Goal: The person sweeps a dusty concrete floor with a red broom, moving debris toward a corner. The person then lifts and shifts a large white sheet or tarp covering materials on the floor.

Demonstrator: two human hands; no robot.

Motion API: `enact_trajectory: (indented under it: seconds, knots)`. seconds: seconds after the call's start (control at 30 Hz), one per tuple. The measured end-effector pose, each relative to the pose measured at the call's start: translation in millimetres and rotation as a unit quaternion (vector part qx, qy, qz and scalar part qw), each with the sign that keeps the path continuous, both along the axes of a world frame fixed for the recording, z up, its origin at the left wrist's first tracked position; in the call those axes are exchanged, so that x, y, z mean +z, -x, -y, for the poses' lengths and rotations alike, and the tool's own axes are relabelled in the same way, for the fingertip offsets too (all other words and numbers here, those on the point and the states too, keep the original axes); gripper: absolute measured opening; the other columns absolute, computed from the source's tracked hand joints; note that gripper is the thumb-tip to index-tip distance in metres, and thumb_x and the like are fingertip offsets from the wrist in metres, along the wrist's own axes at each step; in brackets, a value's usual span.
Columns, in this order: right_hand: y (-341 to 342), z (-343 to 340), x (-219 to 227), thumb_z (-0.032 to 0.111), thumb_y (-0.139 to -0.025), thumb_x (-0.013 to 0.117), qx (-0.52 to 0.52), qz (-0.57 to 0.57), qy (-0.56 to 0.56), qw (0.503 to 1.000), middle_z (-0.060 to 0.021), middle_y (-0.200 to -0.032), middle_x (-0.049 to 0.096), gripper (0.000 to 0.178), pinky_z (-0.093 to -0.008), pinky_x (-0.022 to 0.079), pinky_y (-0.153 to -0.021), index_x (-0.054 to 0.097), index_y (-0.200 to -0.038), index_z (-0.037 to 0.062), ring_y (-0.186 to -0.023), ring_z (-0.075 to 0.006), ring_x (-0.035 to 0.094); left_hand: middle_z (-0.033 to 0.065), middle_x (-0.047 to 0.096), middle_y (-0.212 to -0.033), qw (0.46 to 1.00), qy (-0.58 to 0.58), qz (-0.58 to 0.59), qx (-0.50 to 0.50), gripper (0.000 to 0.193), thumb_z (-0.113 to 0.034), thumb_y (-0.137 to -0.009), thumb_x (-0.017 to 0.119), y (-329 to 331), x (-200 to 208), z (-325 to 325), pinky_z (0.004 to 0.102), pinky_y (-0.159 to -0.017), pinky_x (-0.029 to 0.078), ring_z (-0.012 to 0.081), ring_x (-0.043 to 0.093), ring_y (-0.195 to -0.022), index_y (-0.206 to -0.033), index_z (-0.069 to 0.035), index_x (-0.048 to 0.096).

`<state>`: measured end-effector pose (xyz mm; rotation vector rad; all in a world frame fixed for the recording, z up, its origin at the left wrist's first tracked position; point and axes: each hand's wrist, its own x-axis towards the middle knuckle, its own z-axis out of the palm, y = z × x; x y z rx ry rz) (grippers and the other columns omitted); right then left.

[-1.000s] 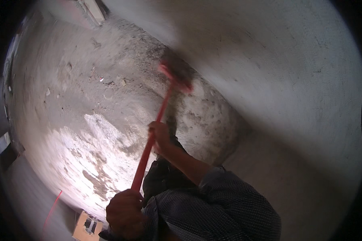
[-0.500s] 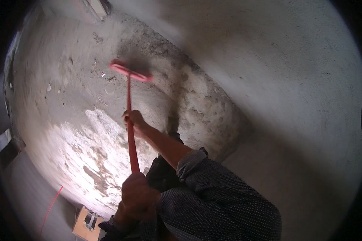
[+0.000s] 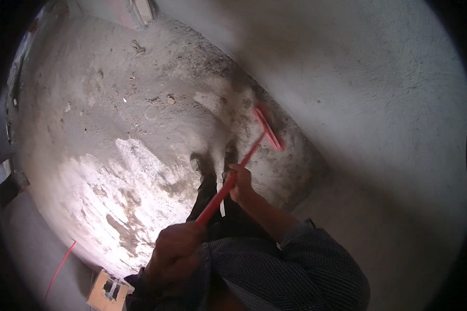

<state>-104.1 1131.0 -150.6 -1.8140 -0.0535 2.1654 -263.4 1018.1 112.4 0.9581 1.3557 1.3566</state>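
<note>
A red long-handled push broom (image 3: 216, 206) runs diagonally from my body out to the right. Its narrow red head (image 3: 268, 128) is over the dusty floor near the base of the right wall; bristles cannot be made out. Lower on the handle, my right hand (image 3: 241, 185) is wrapped round the shaft. My left hand (image 3: 177, 250) grips the top end, close to my body. Both sleeves are dark and dotted. My feet and dark trousers (image 3: 206, 197) show just left of the right hand.
Rough, dirty floor (image 3: 83, 135) spreads ahead and left, with small debris (image 3: 170, 98) and a bright patch of light. A plain grey wall (image 3: 368, 103) rises along the right. At lower left are a cardboard box (image 3: 102, 296) and a thin red line (image 3: 60, 267).
The broom head has swung right and nearer to me, toward the wall, and turned steeper. My right hand has moved right with the shaft; the left still holds the top end.
</note>
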Motion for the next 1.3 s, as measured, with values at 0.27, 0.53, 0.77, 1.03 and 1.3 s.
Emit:
enact_trajectory:
  seconds: [0.27, 0.53, 0.77, 1.03, 1.3]
  knots:
    - [40.3, 81.6, -95.3, 0.015, -0.088, 0.060, 0.102, -0.061, 0.012, 0.993, 0.0003, -0.075, 0.044, 0.013, -0.0334, 0.036, -0.054, 0.049, -0.082, 0.0177, -0.062, -0.0154, 0.045, 0.0127, 0.059, -0.063, 0.984, 0.035, 0.026, 0.173, 0.028, -0.010, -0.087, 0.055, 23.6, -81.5, 75.5, 0.0352, -0.061, 0.050, 0.0227, 0.060, -0.058, -0.063, 0.002, 0.056]
    - [262.1, 146.2, -63.2, 0.019, -0.081, 0.060, 0.225, -0.194, 0.015, 0.955, -0.0015, -0.056, 0.043, 0.019, -0.0336, 0.029, -0.041, 0.049, -0.066, 0.0132, -0.046, -0.0146, 0.041, 0.0082, 0.047, -0.054, 0.936, 0.021, -0.226, 0.268, 0.036, -0.011, -0.091, 0.046, 57.2, -39.0, 107.3, 0.0431, -0.063, 0.045, 0.0243, 0.045, -0.052, -0.057, -0.002, 0.047]
    - [263.5, 146.8, -3.3, 0.023, -0.082, 0.059, 0.232, -0.339, 0.028, 0.911, -0.0006, -0.054, 0.043, 0.023, -0.0322, 0.033, -0.047, 0.051, -0.063, 0.0129, -0.048, -0.0143, 0.041, 0.0066, 0.047, -0.055, 0.957, 0.016, -0.289, -0.017, 0.020, -0.010, -0.076, 0.060, 43.9, 17.2, 91.7, 0.0360, -0.051, 0.041, 0.0259, 0.049, -0.050, -0.058, -0.003, 0.052]
    - [175.4, 134.1, 20.3, 0.020, -0.085, 0.062, 0.137, -0.149, -0.021, 0.979, 0.0019, -0.057, 0.041, 0.022, -0.0317, 0.028, -0.042, 0.049, -0.067, 0.0168, -0.045, -0.0116, 0.036, 0.0086, 0.045, -0.053, 0.981, -0.076, -0.166, 0.065, 0.018, -0.009, -0.073, 0.059, 56.9, 36.6, 113.8, 0.0369, -0.047, 0.039, 0.0264, 0.049, -0.048, -0.058, -0.001, 0.053]
    - [34.9, 137.0, -35.1, 0.023, -0.084, 0.063, 0.039, 0.046, -0.025, 0.998, -0.0006, -0.066, 0.047, 0.023, -0.0336, 0.034, -0.042, 0.046, -0.070, 0.0154, -0.052, -0.0146, 0.045, 0.0131, 0.057, -0.063, 0.998, 0.021, 0.049, 0.043, 0.014, -0.002, -0.073, 0.061, 56.0, -29.3, 113.8, 0.0384, -0.058, 0.047, 0.0302, 0.058, -0.058, -0.063, 0.002, 0.054]
